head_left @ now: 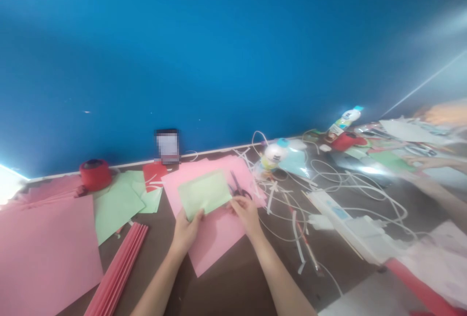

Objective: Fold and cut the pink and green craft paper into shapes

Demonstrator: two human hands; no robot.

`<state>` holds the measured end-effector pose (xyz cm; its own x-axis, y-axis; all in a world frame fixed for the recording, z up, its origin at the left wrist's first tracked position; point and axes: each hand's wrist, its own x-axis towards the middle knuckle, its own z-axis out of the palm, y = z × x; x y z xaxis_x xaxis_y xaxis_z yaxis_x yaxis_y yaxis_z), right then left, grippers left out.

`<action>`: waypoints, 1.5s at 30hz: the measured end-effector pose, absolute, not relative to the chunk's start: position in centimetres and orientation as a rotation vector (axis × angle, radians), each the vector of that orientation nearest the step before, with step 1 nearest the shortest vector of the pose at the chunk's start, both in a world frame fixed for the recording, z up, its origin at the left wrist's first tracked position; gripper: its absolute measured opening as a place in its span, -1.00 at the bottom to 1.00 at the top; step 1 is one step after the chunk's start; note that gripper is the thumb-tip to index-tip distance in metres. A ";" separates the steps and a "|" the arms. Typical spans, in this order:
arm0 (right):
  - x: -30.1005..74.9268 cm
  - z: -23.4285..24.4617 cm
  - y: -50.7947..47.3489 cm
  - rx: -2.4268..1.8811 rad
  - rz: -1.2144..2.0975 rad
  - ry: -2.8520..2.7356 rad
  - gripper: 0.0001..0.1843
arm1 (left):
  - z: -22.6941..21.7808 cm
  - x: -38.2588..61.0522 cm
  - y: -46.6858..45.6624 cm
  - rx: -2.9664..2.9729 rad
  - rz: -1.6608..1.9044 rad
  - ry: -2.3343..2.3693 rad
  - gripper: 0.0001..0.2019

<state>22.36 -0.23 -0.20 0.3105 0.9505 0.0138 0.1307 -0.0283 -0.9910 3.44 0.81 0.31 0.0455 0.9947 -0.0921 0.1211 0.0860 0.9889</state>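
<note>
Between my two hands is a light green sheet of paper [204, 192], held a little above a pink sheet [215, 245]. My left hand [188, 231] grips its lower left edge, thumb on top. At the lower right corner, my right hand [246, 211] pinches the same sheet between thumb and fingers. A pair of dark-handled scissors [239, 187] lies on the pink paper just beyond my right hand, its handles partly hidden. Close by on the right stands a glue bottle [273, 155] with a blue cap.
Pink sheets [51, 253], green sheets [118, 204], a folded red paper strip [118, 267] and a red roll [95, 175] lie left. Rightward are tangled white cords [343, 175], a long white box [339, 223] and another person's arm [441, 163]. A blue wall [219, 63] borders the table.
</note>
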 end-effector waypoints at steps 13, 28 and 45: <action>21.5 -0.5 -1.1 -1.361 -0.177 -1.664 -0.65 | 0.0 3.2 0.9 1.055 1.086 1.273 -0.61; 20.1 -0.8 -1.7 -1.250 -0.298 -1.924 -0.72 | 2.9 4.5 0.2 0.852 0.928 0.984 -0.61; 20.0 -0.9 -1.4 -1.194 -0.278 -1.954 -0.79 | 2.8 4.5 0.0 0.869 0.879 1.090 -0.79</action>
<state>20.01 -1.41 -0.92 -0.2238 0.6436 0.7319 0.8223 0.5278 -0.2127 4.50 0.02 2.77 0.2223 0.9075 -0.3565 -0.1563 0.3941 0.9057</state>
